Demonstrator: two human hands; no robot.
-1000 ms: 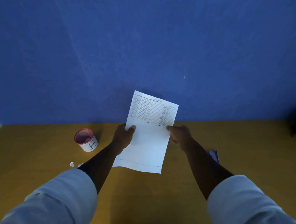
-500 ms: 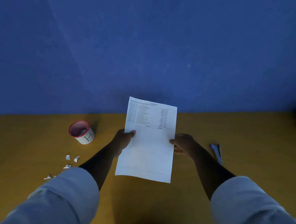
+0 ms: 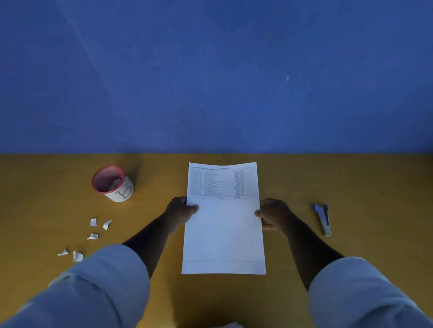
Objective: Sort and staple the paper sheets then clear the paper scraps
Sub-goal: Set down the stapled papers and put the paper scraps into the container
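Now we hold a white paper sheet with printed lines at its top (image 3: 224, 230) in the middle of the frame, over the yellow-brown surface (image 3: 365, 204). Our left hand (image 3: 180, 212) pinches the sheet's left edge, thumb on top. Our right hand (image 3: 274, 214) pinches its right edge. We cannot tell if the sheet lies flat on the surface. Left of the sheet stands a white cup with a red rim and a letter B on its side (image 3: 114, 183). Below the cup, at the lower left, lie small white paper scraps (image 3: 94, 222). Right of our right hand lies a small grey metal stapler (image 3: 323, 218). A blue wall (image 3: 220, 58) fills the top of the frame.
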